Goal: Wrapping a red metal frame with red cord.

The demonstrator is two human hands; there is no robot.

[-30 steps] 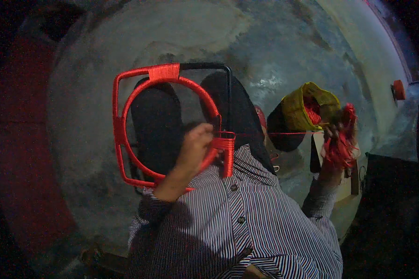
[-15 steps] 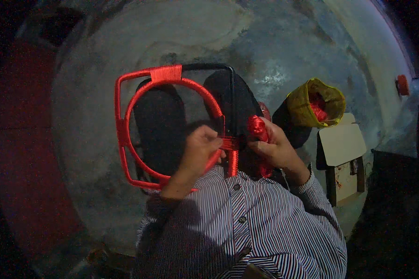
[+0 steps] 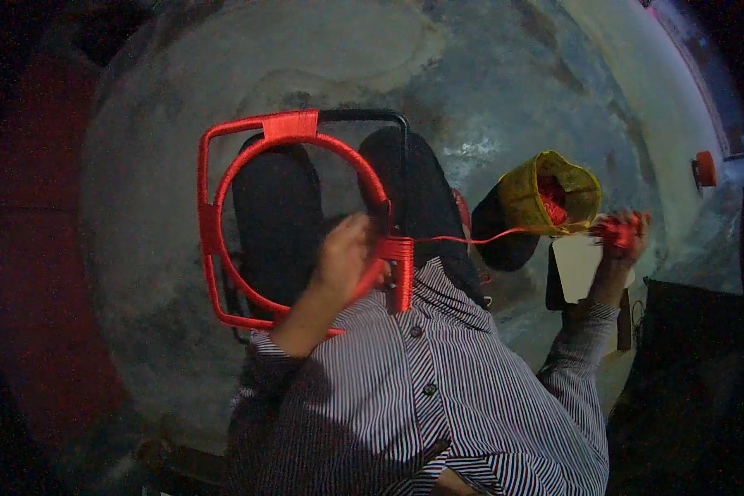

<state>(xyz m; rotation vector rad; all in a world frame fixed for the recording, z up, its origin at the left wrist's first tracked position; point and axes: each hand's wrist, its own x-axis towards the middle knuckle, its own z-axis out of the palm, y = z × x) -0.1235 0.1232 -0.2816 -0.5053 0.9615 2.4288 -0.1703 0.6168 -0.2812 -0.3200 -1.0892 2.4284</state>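
Red cord (image 3: 488, 238) runs taut from the frame (image 3: 293, 128) on the lap, gripped by the left hand (image 3: 349, 255), to the right hand (image 3: 620, 236), closed on the bundle. Mid-wrap, likely; the next turn needs steady tension.

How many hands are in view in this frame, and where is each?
2. The left hand grips the red-wrapped frame at its ring's right side. The right hand is out to the right, holding a red cord bundle beside the yellow bag.

Both hands (image 3: 347, 256) (image 3: 618, 240) clenched, apart
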